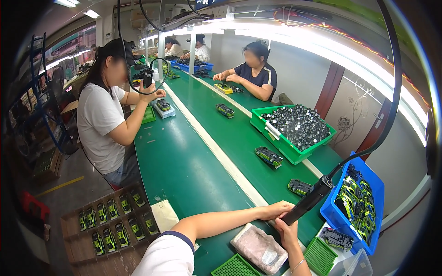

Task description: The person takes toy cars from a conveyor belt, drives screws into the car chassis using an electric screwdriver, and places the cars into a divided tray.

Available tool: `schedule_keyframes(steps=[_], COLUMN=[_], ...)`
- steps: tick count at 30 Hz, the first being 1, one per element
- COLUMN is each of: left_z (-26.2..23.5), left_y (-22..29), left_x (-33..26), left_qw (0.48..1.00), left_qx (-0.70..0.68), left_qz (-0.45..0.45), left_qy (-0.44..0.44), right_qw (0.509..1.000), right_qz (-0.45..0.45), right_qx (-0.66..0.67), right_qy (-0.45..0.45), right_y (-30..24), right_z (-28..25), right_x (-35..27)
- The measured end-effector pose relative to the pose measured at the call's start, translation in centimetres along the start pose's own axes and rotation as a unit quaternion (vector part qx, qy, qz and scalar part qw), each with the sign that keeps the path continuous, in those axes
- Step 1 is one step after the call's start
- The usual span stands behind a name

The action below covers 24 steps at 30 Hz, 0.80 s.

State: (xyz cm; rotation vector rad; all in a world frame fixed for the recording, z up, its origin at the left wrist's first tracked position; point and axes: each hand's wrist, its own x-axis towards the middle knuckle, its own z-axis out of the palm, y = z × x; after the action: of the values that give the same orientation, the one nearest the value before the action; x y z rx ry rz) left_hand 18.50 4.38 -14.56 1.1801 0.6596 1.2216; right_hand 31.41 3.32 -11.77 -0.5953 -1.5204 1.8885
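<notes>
A black electric screwdriver [309, 201] slants down from its cable, its lower end between my hands. My right hand [289, 233] is closed around that lower end. My left hand [278, 210] comes in from the left and bends against the tool's far side; its fingers curl in, and what they hold is hidden. The tool's tip is out of sight too. Below my hands lies a worn, pinkish wrapped pad [258, 248] on the green bench. Just beyond the screwdriver, a toy car [299, 186] rests with its black underside up.
A blue bin [378, 202] of green-and-black car bodies stands right, a green crate [294, 159] of small black parts behind it. Green baskets [321, 257] flank the pad. Upturned cars [268, 157] line the bench. A cardboard tray [69, 232] holds finished-looking cars. Co-workers [103, 103] sit along both sides.
</notes>
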Motion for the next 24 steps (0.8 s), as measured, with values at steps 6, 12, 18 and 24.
schedule_keyframes(steps=[6, 12, 18, 24], left_z=[-0.60, -0.22, -0.20, -0.34], left_y=[-0.75, -0.25, -0.15, -0.44], left_x=[0.16, 0.15, 0.03, -0.01], left_qw=[1.000, 1.000, 1.000, 1.000], left_qx=[-0.017, -0.007, -0.017, -0.024], left_qz=[-0.003, -0.008, -0.010, -0.016], left_qy=[0.000, 0.007, 0.007, 0.007], right_qw=[1.000, 1.000, 1.000, 1.000], right_qz=[-0.009, -0.017, 0.001, 0.004], right_qx=[-0.004, -0.002, -0.008, -0.004], right_qy=[-0.001, 0.002, -0.004, -0.005], right_y=[0.19, 0.29, 0.13, 0.29], right_z=[0.20, 0.16, -0.03, -0.04], right_x=[0.07, 0.18, 0.10, 0.04])
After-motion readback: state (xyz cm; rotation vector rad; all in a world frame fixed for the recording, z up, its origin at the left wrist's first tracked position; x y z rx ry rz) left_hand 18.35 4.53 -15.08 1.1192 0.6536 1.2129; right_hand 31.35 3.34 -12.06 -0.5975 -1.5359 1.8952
